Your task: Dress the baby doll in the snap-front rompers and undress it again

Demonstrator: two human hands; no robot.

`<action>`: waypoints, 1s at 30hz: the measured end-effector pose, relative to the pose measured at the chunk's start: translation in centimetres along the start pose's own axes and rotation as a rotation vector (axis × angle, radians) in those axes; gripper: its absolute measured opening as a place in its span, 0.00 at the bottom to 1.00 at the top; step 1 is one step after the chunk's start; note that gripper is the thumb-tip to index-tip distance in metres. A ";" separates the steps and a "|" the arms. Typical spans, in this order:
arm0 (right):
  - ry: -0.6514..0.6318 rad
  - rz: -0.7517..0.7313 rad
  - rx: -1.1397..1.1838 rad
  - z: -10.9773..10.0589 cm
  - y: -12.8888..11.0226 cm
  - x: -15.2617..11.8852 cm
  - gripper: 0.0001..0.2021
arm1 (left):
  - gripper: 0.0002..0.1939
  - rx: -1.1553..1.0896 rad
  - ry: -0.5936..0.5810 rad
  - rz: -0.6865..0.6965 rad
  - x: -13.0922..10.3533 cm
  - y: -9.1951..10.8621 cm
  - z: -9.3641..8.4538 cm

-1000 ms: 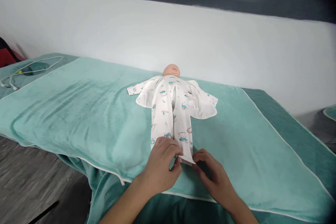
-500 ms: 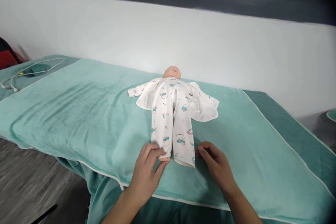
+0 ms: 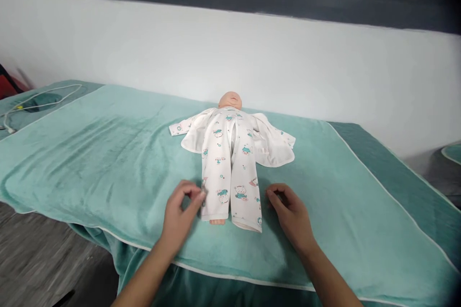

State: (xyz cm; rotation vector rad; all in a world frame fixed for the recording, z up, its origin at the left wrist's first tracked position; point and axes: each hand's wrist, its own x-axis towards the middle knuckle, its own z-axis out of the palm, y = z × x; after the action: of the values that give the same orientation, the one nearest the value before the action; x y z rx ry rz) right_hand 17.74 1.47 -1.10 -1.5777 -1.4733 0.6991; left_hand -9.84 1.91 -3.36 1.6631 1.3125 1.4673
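A doll lies on its back on the green cover, its bald head (image 3: 230, 100) towards the wall. It wears a white printed jacket (image 3: 273, 146), spread open at both sides, and white printed pants (image 3: 216, 168). Toes (image 3: 217, 222) show below the left pant leg; no foot shows at the right cuff. My left hand (image 3: 182, 216) has thumb and forefinger together at the outer edge of the left pant leg, pinching the fabric. Just right of the other leg, a small gap away, my right hand (image 3: 291, 216) is closed with nothing visible in it.
The green cover (image 3: 108, 153) spreads over the bed and hangs down at the front edge. A white cable (image 3: 46, 103) lies on the far left. Behind the bed stands a white wall (image 3: 162, 48) below a dark window frame. Grey floor shows at lower left.
My left hand has moved from the left cuff up and out to the leg's outer edge, uncovering the cuff and toes. My right hand has barely moved. The view has shifted slightly.
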 end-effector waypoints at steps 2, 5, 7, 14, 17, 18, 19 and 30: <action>0.129 -0.119 -0.107 0.5 0.5 1.6 0.09 | 0.04 0.156 0.008 0.029 3.1 -0.8 -0.1; 0.221 -0.303 -0.340 1.4 1.3 4.5 0.14 | 0.10 0.393 -0.045 0.196 7.9 -2.3 0.6; 0.183 -0.382 -0.480 1.9 1.7 6.3 0.18 | 0.13 0.539 -0.130 0.262 10.5 -3.5 1.5; -0.075 -0.519 -0.606 2.8 1.7 11.0 0.16 | 0.15 0.619 -0.433 0.440 14.4 -5.5 3.5; -0.154 -0.571 -0.570 3.2 1.3 12.3 0.13 | 0.15 0.566 -0.514 0.428 14.9 -4.9 3.7; -0.166 -0.570 -0.561 3.4 1.3 12.6 0.13 | 0.15 0.558 -0.532 0.411 15.1 -4.7 3.8; -0.169 -0.557 -0.560 3.5 1.2 12.8 0.12 | 0.15 0.555 -0.544 0.395 15.2 -4.4 3.9; -0.124 -0.481 -0.607 4.0 0.0 12.0 0.14 | 0.16 0.567 -0.538 0.185 15.0 -3.3 4.3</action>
State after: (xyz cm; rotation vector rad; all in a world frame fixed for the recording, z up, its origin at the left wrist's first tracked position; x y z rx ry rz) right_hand 16.14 14.03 -1.36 -1.5173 -2.1947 0.0633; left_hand -7.91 17.63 -1.24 2.3787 1.3463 0.6592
